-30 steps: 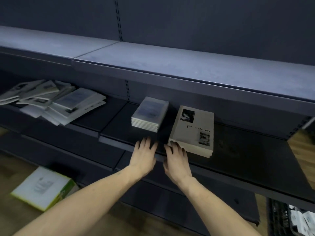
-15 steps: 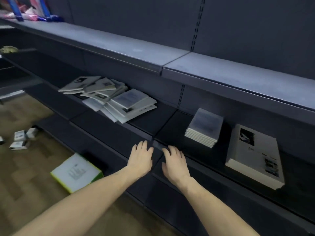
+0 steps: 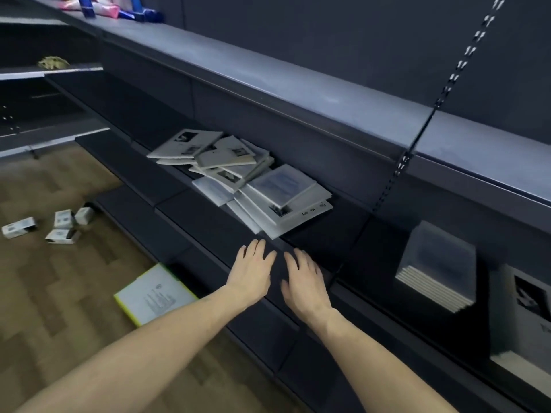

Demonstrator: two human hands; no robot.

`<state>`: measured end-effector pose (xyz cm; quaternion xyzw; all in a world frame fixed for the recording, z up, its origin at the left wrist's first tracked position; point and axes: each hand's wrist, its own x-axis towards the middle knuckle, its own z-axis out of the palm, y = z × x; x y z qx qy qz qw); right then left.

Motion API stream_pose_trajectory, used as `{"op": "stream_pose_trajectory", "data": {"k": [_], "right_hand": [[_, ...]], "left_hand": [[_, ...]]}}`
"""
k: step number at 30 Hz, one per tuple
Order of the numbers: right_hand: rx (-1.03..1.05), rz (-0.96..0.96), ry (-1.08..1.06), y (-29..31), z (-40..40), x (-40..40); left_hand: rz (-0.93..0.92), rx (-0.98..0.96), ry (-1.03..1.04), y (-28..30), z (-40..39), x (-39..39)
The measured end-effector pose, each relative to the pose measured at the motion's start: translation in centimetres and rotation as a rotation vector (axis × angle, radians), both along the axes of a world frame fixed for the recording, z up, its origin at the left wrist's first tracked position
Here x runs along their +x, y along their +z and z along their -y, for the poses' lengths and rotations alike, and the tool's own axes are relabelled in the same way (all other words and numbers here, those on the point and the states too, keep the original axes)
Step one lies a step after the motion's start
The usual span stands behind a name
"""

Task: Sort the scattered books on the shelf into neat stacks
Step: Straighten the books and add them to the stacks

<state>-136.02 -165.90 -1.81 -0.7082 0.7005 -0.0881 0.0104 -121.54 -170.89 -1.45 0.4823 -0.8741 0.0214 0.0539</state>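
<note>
So we've swung left since a moment ago: the scattered pile of books [image 3: 238,180] that sat at the left edge is now mid-frame, and the neat stack of small books [image 3: 438,269] has slid to the right, with the big grey book [image 3: 524,317] cut off at the right edge. Our left hand [image 3: 253,268] and right hand [image 3: 304,278] are both flat, palms down, fingers straight and spread a bit, holding nothing, just below the pile near the dark shelf [image 3: 208,222] front edge. Lower left, a green-edged booklet [image 3: 155,293] lies on the wood floor [image 3: 44,293], with small white boxes [image 3: 59,228] farther left.
</note>
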Motion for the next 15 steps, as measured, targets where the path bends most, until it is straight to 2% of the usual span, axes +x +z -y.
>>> {"op": "stream_pose_trajectory", "data": {"k": [8,11,15], "right_hand": [[-0.174,0.056,0.004,1.0,12.5,1.1],[-0.111,0.061,0.006,0.6,15.8,1.8],[0.074,0.067,-0.027,0.4,19.2,1.4]], "left_hand": [[0.061,-0.069,0.003,0.3,8.2,1.5],[0.011,-0.082,0.043,1.1,11.6,2.5],[-0.007,-0.007,0.008,0.9,14.6,2.8]]}}
